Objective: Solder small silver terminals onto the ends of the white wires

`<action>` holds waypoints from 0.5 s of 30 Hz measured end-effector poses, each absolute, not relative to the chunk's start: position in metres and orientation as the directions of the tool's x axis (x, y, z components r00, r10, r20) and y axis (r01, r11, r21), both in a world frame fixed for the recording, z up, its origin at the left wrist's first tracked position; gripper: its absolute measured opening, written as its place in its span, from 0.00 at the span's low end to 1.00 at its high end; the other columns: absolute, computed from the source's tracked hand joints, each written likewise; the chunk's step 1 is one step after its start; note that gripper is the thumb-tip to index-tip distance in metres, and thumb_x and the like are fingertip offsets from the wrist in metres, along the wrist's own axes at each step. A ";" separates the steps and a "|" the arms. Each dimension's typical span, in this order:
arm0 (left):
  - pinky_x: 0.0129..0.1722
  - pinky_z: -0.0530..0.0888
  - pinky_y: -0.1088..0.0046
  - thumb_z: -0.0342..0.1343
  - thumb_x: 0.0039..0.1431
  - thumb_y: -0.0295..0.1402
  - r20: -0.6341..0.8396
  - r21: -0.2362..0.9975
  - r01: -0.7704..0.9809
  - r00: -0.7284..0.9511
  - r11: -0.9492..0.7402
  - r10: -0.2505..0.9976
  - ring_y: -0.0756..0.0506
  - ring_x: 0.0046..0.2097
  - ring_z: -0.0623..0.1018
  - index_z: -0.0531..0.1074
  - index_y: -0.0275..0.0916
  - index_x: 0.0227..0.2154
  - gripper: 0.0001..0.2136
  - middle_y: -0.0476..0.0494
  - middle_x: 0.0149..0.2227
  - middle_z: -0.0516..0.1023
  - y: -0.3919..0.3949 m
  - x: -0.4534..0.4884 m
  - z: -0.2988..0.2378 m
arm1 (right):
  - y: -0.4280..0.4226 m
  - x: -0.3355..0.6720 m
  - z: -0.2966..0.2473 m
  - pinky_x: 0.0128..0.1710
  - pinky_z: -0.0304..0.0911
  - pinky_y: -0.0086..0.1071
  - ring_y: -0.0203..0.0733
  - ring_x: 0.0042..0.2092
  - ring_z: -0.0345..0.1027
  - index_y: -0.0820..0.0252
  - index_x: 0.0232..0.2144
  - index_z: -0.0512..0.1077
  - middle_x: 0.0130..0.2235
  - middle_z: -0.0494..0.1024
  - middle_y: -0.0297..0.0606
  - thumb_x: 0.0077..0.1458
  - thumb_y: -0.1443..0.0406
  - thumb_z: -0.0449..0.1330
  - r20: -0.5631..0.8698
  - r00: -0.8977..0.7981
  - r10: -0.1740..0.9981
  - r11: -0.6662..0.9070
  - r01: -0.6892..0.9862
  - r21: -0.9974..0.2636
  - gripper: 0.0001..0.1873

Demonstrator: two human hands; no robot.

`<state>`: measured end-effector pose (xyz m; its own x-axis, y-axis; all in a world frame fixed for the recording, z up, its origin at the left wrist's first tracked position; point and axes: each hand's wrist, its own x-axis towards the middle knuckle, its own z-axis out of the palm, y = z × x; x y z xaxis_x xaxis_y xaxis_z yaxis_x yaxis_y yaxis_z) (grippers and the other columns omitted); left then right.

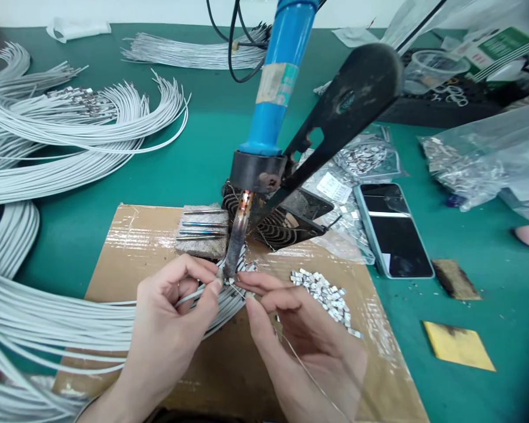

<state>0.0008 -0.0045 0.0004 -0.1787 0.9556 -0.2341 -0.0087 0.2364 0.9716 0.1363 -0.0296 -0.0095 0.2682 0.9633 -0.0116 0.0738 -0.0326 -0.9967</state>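
Observation:
My left hand [171,311] is pinched on the end of a white wire [194,295], holding it up to the tip of a fixed soldering iron [237,241] with a blue handle [278,82]. My right hand [300,335] is closed in a pinch on a thin solder wire [308,370], its end meeting the iron tip from the right. Both hands hover over a taped cardboard sheet [123,241]. A bundle of white wires [48,329] runs from the left under my left hand.
A pile of small metal terminals [326,294] lies right of my hands. A sponge block with spare tips [201,230] sits behind, a phone [394,229] to the right, bags of metal parts [458,167], more wire bundles [70,111] on the green table, a yellow pad [458,345].

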 end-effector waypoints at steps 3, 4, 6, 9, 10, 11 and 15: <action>0.26 0.70 0.88 0.66 0.57 0.25 -0.235 0.971 -0.009 -0.181 0.238 0.955 0.56 0.28 0.76 0.77 0.38 0.24 0.08 0.49 0.33 0.82 -0.005 0.000 0.000 | -0.030 0.136 -0.010 0.43 0.75 0.30 0.42 0.44 0.83 0.54 0.27 0.74 0.43 0.87 0.38 0.62 0.67 0.67 -0.023 0.272 0.962 -0.037 0.049 -0.998 0.11; 0.26 0.70 0.88 0.66 0.58 0.25 -0.233 0.972 -0.008 -0.185 0.235 0.955 0.56 0.28 0.76 0.77 0.38 0.24 0.08 0.50 0.33 0.82 -0.005 0.000 0.000 | -0.030 0.136 -0.010 0.42 0.75 0.30 0.43 0.44 0.83 0.54 0.27 0.74 0.43 0.87 0.38 0.62 0.67 0.67 -0.025 0.271 0.962 -0.037 0.038 -0.999 0.11; 0.26 0.69 0.88 0.66 0.58 0.25 -0.229 0.973 -0.005 -0.189 0.233 0.955 0.56 0.28 0.76 0.77 0.38 0.25 0.08 0.50 0.34 0.82 -0.004 0.000 0.001 | -0.030 0.135 -0.011 0.40 0.75 0.29 0.43 0.45 0.83 0.55 0.27 0.74 0.43 0.87 0.39 0.62 0.67 0.66 -0.032 0.266 0.964 -0.036 0.011 -0.999 0.11; 0.26 0.69 0.87 0.67 0.55 0.24 -0.232 0.971 0.011 -0.169 0.238 0.958 0.55 0.27 0.76 0.77 0.37 0.23 0.08 0.50 0.32 0.82 -0.003 0.000 0.003 | -0.030 0.135 -0.012 0.42 0.74 0.28 0.41 0.45 0.82 0.55 0.27 0.74 0.43 0.86 0.38 0.63 0.69 0.65 -0.020 0.266 0.964 -0.023 0.007 -1.000 0.11; 0.26 0.70 0.87 0.67 0.55 0.24 -0.232 0.971 0.011 -0.166 0.237 0.958 0.55 0.28 0.76 0.77 0.37 0.23 0.08 0.49 0.32 0.82 -0.003 0.001 0.003 | -0.029 0.135 -0.013 0.43 0.74 0.27 0.40 0.45 0.82 0.55 0.27 0.74 0.42 0.86 0.37 0.63 0.69 0.65 -0.011 0.268 0.963 -0.016 0.014 -1.000 0.11; 0.26 0.70 0.87 0.67 0.55 0.24 -0.230 0.972 0.008 -0.166 0.235 0.959 0.55 0.28 0.77 0.77 0.38 0.23 0.07 0.49 0.32 0.82 -0.003 0.001 0.003 | -0.029 0.135 -0.013 0.44 0.73 0.27 0.39 0.45 0.82 0.54 0.27 0.74 0.42 0.86 0.36 0.62 0.69 0.65 -0.002 0.270 0.963 -0.008 0.021 -1.000 0.11; 0.25 0.69 0.88 0.67 0.56 0.25 -0.225 0.974 -0.001 -0.174 0.229 0.959 0.56 0.27 0.76 0.78 0.37 0.23 0.07 0.49 0.33 0.82 -0.005 0.000 0.003 | -0.028 0.135 -0.013 0.44 0.73 0.23 0.35 0.44 0.82 0.54 0.27 0.74 0.41 0.87 0.32 0.62 0.70 0.66 0.025 0.274 0.961 0.014 0.041 -0.999 0.12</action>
<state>0.0003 -0.0047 0.0025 -0.1735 0.9587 -0.2252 -0.0005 0.2285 0.9735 0.1346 -0.0280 -0.0134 0.2739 0.9614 0.0248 0.0410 0.0141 -0.9991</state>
